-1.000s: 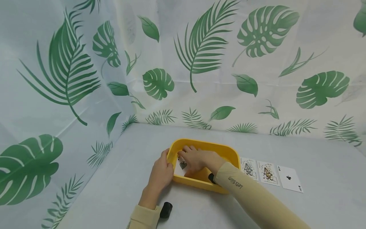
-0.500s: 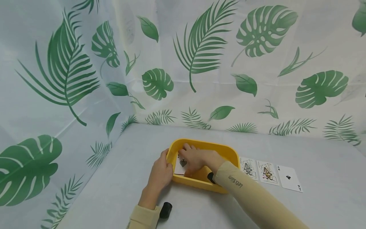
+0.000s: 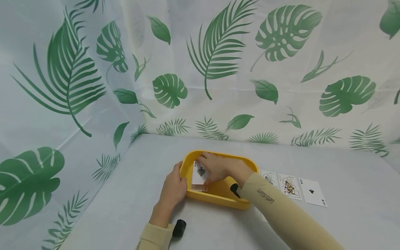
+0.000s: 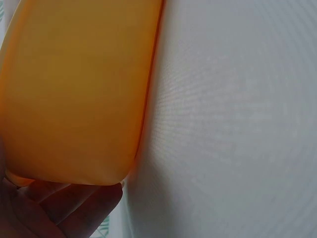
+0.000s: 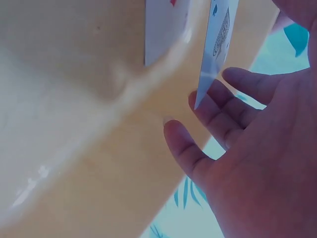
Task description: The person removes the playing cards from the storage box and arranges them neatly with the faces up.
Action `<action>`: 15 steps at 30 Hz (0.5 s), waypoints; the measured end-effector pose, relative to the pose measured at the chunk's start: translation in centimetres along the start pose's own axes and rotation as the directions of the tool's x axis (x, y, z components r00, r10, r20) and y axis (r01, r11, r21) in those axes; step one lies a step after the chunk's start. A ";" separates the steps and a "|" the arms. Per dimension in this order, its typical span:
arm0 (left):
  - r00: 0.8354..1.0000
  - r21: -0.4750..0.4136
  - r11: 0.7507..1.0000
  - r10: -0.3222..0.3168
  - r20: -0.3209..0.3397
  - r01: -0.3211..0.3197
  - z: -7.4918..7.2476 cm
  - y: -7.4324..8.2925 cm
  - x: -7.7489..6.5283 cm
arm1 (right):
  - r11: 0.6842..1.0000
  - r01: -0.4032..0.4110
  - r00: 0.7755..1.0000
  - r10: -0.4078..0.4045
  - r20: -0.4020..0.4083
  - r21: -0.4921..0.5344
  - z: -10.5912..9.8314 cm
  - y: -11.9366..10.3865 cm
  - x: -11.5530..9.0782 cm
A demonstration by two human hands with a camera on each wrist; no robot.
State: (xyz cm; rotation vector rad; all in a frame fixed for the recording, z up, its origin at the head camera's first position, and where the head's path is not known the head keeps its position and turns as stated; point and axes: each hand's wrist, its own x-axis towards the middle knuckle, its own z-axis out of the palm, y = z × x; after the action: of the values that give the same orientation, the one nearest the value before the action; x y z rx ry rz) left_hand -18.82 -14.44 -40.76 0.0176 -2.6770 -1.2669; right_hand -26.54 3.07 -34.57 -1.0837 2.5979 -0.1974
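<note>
My left hand [image 3: 173,187] grips the left end of a yellow plastic bin [image 3: 218,200], thumb at the rim. In the left wrist view its fingers [image 4: 91,210] bend around the bin's end wall. Inside the bin, my right hand [image 3: 218,168] holds an ace of spades playing card [image 3: 199,175] by its edges, raised off the bottom. The right wrist view shows this card [image 5: 218,49] nearly edge-on by the fingertips. Below it lies another card [image 5: 166,32] with a red mark, mostly hidden in the head view.
Right of the bin, several playing cards lie face up in a row on the white tabletop: an ace of clubs [image 3: 312,192], a picture card [image 3: 290,186] and another picture card [image 3: 269,177] partly behind the bin. A leaf-printed curtain [image 3: 231,69] stands behind the table.
The ace of spades has risen from the bin's bottom in my right hand, uncovering part of the red-marked card beneath. My left hand keeps its hold on the bin.
</note>
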 end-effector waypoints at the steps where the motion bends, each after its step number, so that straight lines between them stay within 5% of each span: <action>1: 1.000 -0.001 1.000 -0.004 0.003 0.004 0.1 0.0 0.0 | 1.000 0.004 1.000 -0.004 -0.002 0.009 -0.1 0.1 -0.3; 15: 0.999 -0.024 0.999 -0.048 0.018 0.048 0.1 0.2 -0.1 | 0.989 -0.060 0.997 0.067 -0.048 0.133 -1.6 1.6 -4.8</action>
State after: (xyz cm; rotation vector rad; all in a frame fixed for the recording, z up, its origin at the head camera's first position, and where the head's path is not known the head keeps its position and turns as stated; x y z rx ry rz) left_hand -18.74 -14.21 -40.70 0.0679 -2.6910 -1.3201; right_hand -24.97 7.65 -32.35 -0.9606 2.6197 -0.3809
